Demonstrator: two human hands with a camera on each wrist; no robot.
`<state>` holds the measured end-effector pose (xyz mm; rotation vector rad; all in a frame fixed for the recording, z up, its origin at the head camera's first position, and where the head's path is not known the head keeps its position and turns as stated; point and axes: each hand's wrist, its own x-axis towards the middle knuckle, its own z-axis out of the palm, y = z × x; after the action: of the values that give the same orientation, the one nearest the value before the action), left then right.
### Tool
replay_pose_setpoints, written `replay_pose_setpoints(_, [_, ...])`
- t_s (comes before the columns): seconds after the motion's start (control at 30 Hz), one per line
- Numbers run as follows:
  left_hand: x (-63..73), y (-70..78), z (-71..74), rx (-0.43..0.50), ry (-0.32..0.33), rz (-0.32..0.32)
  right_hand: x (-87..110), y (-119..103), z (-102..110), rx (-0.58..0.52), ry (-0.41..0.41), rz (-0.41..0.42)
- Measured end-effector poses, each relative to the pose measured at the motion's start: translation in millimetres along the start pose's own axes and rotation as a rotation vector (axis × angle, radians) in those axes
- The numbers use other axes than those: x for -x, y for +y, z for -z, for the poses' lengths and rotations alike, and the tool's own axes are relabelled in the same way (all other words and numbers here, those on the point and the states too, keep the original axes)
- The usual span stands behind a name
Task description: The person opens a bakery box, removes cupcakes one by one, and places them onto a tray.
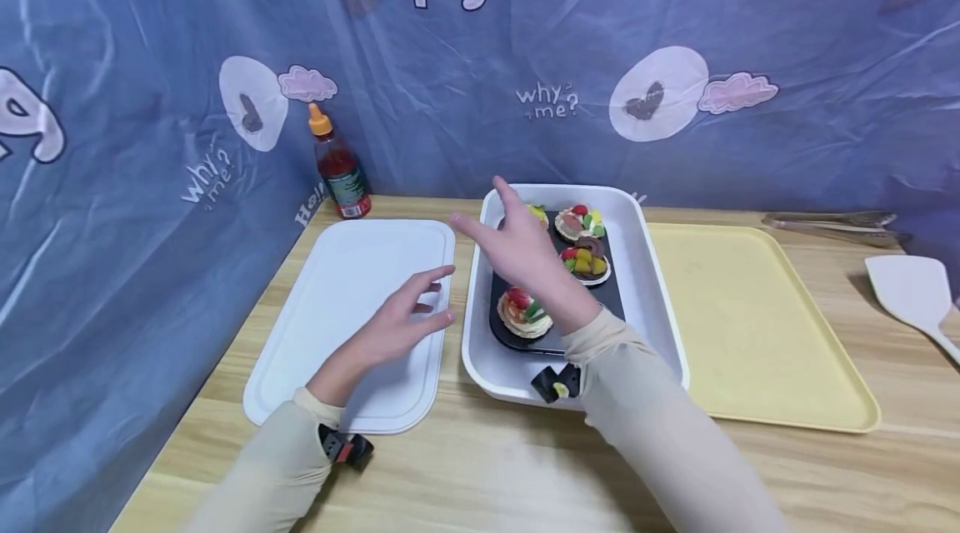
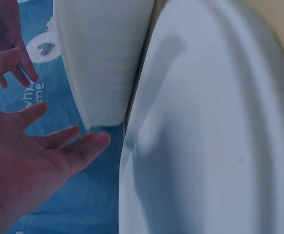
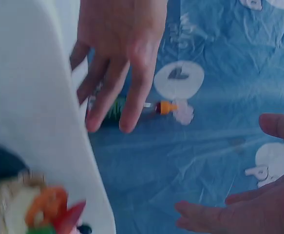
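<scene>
My left hand hovers over the right part of a white lid-like board, its fingers loosely spread and holding nothing. Above the deep white tray is my right hand, thumb and fingers apart, also without anything in it. Inside that tray lies a dark baking sheet bearing several fruit tarts. One tart with red and green topping sits near the front left; another has yellow fruit and a chocolate ring; a third is at the back. My right hand partly hides one more.
A sauce bottle with an orange cap stands at the back left. To the right lies a flat yellow tray. Metal tongs and a white spatula rest on the far right of the wooden table. A blue printed sheet hangs behind.
</scene>
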<state>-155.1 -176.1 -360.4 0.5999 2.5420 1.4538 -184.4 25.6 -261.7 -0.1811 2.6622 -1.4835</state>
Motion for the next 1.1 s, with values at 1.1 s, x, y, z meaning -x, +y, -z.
replay_pose_setpoints(1.1, [-19.2,-12.2,-28.1,0.407,-0.104,0.114,-93.8,83.0,23.4,-0.099,0.038,-0.171])
